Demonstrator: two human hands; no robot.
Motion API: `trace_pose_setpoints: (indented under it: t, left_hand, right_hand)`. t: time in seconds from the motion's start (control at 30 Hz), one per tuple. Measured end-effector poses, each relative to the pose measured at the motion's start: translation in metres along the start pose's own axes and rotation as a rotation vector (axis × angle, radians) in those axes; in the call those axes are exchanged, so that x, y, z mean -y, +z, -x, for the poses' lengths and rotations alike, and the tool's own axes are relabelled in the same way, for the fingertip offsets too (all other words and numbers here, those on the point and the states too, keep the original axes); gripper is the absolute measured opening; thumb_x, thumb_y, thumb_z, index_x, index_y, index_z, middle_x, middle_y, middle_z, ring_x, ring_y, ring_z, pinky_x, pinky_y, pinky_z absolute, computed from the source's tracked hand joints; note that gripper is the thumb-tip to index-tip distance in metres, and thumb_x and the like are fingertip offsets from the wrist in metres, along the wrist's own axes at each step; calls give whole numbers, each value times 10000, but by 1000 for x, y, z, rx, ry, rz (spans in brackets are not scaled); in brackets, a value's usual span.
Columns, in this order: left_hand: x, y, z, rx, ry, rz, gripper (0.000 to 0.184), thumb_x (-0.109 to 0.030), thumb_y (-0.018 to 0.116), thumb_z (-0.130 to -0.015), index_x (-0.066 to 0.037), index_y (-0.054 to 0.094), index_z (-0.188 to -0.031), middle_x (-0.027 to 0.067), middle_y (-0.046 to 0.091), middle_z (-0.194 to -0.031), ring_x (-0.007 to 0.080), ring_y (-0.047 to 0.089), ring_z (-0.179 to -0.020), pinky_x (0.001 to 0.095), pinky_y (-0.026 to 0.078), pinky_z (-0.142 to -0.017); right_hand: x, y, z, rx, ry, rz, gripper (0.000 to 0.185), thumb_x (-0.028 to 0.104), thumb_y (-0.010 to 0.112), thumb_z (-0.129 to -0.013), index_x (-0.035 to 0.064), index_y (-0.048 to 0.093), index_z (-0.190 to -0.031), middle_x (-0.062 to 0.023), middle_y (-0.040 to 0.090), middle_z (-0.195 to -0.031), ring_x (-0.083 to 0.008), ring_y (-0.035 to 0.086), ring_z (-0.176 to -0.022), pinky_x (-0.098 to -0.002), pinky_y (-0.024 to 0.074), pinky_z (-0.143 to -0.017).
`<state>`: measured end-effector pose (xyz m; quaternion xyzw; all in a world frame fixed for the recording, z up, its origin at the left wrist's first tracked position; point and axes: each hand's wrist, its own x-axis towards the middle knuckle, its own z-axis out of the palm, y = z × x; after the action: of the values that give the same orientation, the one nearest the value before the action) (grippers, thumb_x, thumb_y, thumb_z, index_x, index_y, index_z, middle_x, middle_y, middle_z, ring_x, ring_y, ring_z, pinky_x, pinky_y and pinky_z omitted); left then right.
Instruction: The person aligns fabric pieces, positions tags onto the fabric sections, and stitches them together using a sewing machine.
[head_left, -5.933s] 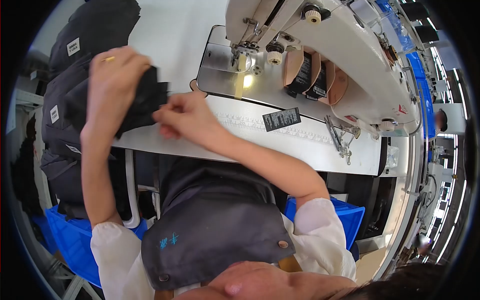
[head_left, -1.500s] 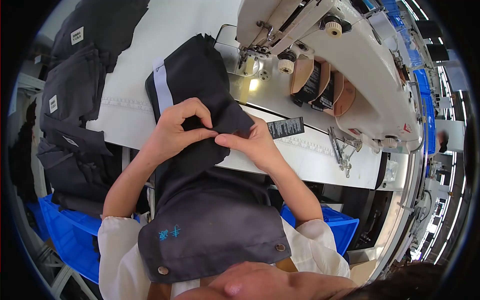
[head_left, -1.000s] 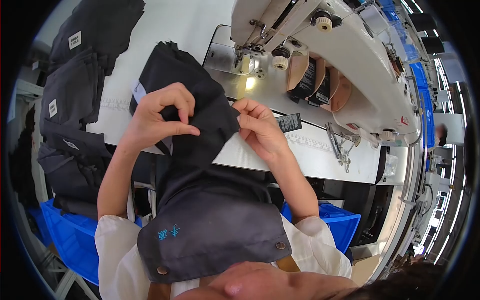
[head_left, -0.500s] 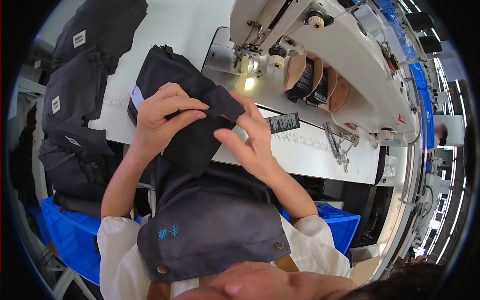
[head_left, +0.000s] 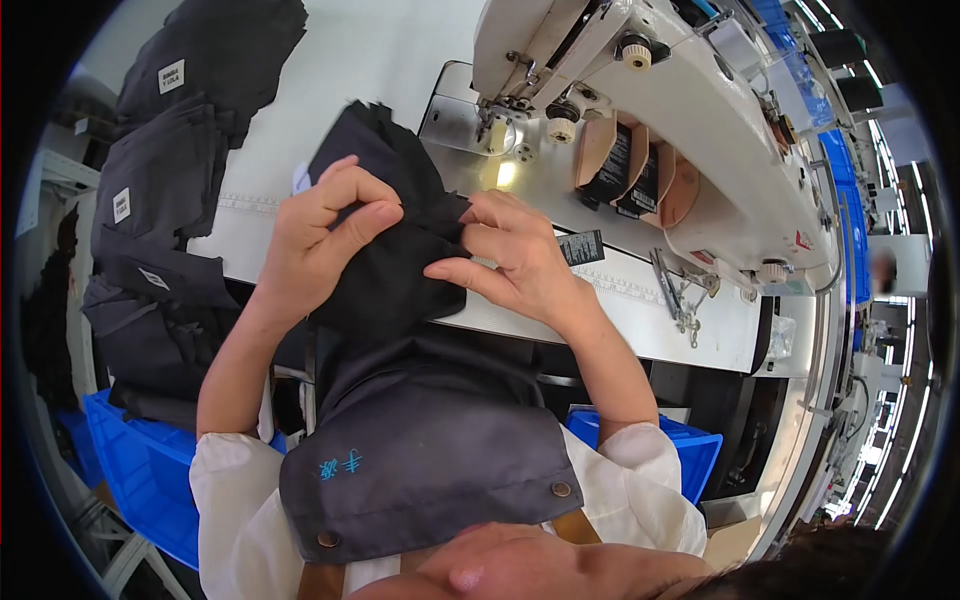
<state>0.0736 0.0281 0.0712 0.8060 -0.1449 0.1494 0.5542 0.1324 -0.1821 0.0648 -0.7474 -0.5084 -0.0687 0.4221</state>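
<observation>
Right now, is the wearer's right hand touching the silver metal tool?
Apart: in the head view, the black printed label and white tabletop show between the right hand and the silver metal tool.

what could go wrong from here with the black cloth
The cloth is bunched between the left hand and right hand, so its edges might slip out of line.

A label, apparently loose, lies close by the right hand; a sweep of that hand might knock it away.

The machine stands close beside the cloth, so a fold could snag if moved that way.
</observation>
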Motion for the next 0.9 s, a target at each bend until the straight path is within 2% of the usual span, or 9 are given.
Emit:
trace_pose_setpoints:
  t: [0.03, 0.13, 0.17, 0.27, 0.3, 0.4, 0.5, 0.7, 0.9]
  left_hand:
    - [4, 2, 0, 4, 1, -7, 114, -129, 587, -870, -36, 576, -805, 2, 560, -727, 119, 522, -695, 350, 286, -1003]
    - [18, 7, 4, 9, 10, -10, 127, -138, 584, -874, -29, 570, -810, -9, 559, -724, 100, 516, -685, 351, 293, -1000]
    - [22, 7, 6, 7, 5, 4, 128, -139, 584, -875, -27, 572, -813, -7, 561, -726, 101, 521, -690, 350, 298, -995]
    - [24, 9, 12, -3, -30, 24, 86, -93, 599, -850, -21, 569, -814, 1, 565, -738, 94, 526, -704, 373, 290, -1015]
    - [23, 9, 13, -8, -43, 26, 69, -70, 608, -837, -19, 567, -814, 4, 565, -743, 90, 526, -709, 385, 284, -1028]
    - [10, 14, 14, -52, -136, 137, 91, -56, 662, -785, -24, 593, -834, 3, 588, -748, 86, 545, -712, 393, 280, -1035]
    - [7, 13, 16, -73, -202, 171, 112, -81, 707, -758, -38, 612, -799, -16, 596, -743, 90, 557, -731, 377, 299, -1008]
    - [15, 12, 19, -84, -79, -8, 90, -74, 704, -756, -42, 622, -769, -10, 619, -752, 94, 560, -727, 375, 307, -997]
    - [18, 13, 15, -95, 7, 125, 65, -52, 689, -766, -24, 630, -758, 14, 621, -727, 108, 538, -694, 347, 333, -948]
  right_hand:
    - [4, 0, 0, 34, 36, -10, 377, 217, 738, -734, -13, 489, -570, -98, 518, -697, -238, 470, -579, -296, 378, -512]
    - [11, 17, 13, -91, 206, -156, 305, 179, 730, -747, -17, 536, -615, -99, 534, -711, -219, 491, -586, -283, 392, -521]
    - [17, 23, 13, -194, 297, -254, 191, 116, 711, -766, -18, 589, -707, -87, 565, -744, -155, 505, -593, -258, 399, -530]
    - [20, 35, 21, -349, 480, -484, 119, 62, 697, -772, -16, 615, -809, -71, 595, -788, -97, 499, -610, -229, 396, -539]
    - [19, 35, 24, -345, 517, -462, 126, 51, 700, -770, -10, 613, -837, -56, 608, -814, -67, 475, -607, -206, 382, -539]
    - [16, 40, 28, -414, 575, -593, 130, 58, 710, -763, 0, 613, -827, -48, 609, -819, -60, 459, -600, -196, 358, -529]
    - [18, 37, 27, -378, 557, -530, 139, 65, 720, -755, 7, 609, -815, -40, 607, -816, -52, 444, -591, -193, 338, -518]
    - [18, 36, 26, -397, 545, -522, 154, 64, 738, -736, 8, 601, -779, -37, 594, -791, -53, 440, -580, -194, 328, -511]
    - [18, 37, 24, -419, 451, -478, 143, 41, 735, -730, 19, 595, -750, -29, 576, -766, -68, 481, -653, -209, 389, -598]
